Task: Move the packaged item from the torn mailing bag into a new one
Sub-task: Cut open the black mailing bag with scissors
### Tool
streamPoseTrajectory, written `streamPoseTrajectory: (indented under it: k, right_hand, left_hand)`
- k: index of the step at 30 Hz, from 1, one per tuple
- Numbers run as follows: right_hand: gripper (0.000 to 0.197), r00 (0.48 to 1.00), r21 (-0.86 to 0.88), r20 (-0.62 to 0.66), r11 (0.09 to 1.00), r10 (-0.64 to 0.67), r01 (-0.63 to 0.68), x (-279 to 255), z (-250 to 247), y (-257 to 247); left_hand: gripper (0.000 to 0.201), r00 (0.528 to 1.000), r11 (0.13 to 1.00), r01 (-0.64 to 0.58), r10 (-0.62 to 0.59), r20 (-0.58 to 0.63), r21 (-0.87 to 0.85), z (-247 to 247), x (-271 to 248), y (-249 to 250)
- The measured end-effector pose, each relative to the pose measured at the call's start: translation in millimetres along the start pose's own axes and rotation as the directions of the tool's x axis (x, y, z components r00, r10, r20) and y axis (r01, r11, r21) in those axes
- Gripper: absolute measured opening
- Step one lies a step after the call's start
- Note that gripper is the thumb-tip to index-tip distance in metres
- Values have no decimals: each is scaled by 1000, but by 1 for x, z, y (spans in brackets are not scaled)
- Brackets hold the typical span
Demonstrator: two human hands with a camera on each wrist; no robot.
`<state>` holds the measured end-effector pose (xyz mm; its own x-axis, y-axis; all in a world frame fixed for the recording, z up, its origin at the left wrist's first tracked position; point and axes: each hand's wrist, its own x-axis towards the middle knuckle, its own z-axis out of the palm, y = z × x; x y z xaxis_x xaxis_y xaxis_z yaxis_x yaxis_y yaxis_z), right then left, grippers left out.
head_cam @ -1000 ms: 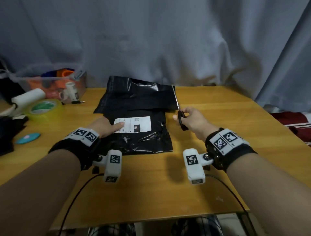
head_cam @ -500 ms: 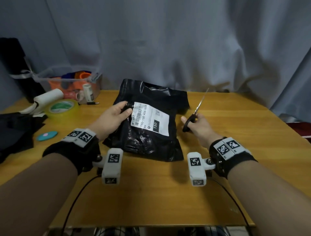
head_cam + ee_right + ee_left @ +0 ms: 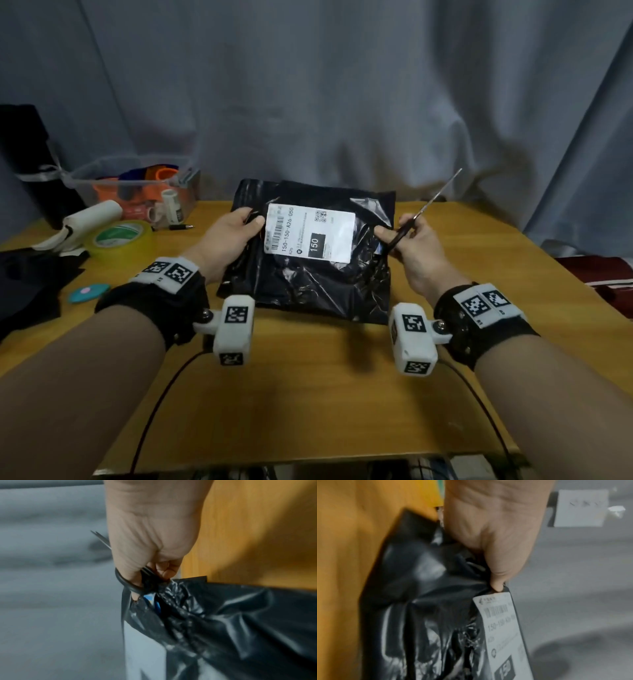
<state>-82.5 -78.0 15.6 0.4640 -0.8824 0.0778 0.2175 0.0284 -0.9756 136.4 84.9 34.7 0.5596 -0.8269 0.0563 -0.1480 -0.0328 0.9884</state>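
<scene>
Fingers [image 3: 251, 219] of both hands pinched on black mailing bag [image 3: 318, 274], right with scissors [image 3: 414, 219].

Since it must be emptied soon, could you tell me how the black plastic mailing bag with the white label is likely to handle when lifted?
The black plastic mailing bag probably flops: it creases between left hand and right hand. Its glossy film looks slippery. The bulge suggests contents could shift.

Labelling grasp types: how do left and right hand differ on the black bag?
The left hand grips only the black mailing bag, thumb beside its white label. The right hand pinches the bag's opposite edge while also holding scissors, blades pointing up and away. Both lift the bag's top off the table.
</scene>
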Motion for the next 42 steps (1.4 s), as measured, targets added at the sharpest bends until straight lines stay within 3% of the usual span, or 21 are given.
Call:
streamPoseTrajectory:
  k: [2, 4, 8, 12, 15, 17, 19, 22, 24, 27, 34, 37, 40, 42]
  right_hand:
    - [37, 999, 17, 5, 999, -48, 47, 0, 1, -13]
    - [36, 994, 19, 41, 995, -97, 96, -2, 6, -23]
    - [34, 977, 36, 121, 984, -175, 172, -8, 21, -41]
    - [34, 937, 37, 286, 980, -200, 198, -10, 30, -54]
    - [35, 902, -10, 378, 974, -208, 228, -10, 36, -62]
    - [36, 875, -30, 444, 973, -192, 229, -9, 39, -69]
    - [35, 848, -37, 501, 974, -174, 221, -8, 44, -75]
    - [35, 825, -62, 541, 971, -162, 232, -7, 49, -82]
    - [35, 826, -109, 543, 962, -154, 251, -6, 48, -85]
    - [35, 857, -143, 489, 954, -162, 262, -1, 42, -87]
    - [36, 928, 9, 304, 975, -214, 222, 2, 33, -77]
    - [34, 944, 64, 252, 977, -212, 203, -4, 35, -68]
    - [28, 948, 96, 245, 978, -203, 185, -7, 42, -65]
    - [26, 941, 54, 261, 977, -215, 209, -9, 46, -67]
  left_hand:
    - [16, 998, 984, 8, 3, -58, 180, 3, 3, -7]
    - [30, 995, 952, 40, -9, -104, 304, 10, 5, -15]
    - [57, 991, 939, 124, -99, -92, 322, 19, 3, -21]
    - [60, 990, 957, 13, 29, -138, 291, 21, -2, 6]
    - [58, 980, 928, -189, 200, 0, 320, 24, -8, 33]
    - [69, 967, 908, -254, 232, 107, 334, 30, -9, 49]
    - [71, 963, 934, -246, 206, 172, 259, 36, -4, 61]
    - [44, 960, 991, -134, 135, 245, -20, 44, 2, 74]
    - [24, 960, 985, -116, 145, 240, -130, 46, 5, 77]
    - [2, 960, 973, -185, 209, 188, -138, 51, 6, 83]
    - [10, 950, 962, -259, 270, 160, -84, 50, 8, 94]
    - [12, 944, 946, -317, 321, 77, -65, 54, 9, 101]
    - [13, 926, 926, -375, 376, 19, -42, 61, 7, 115]
    - [12, 922, 923, -384, 383, 51, 5, 65, 7, 123]
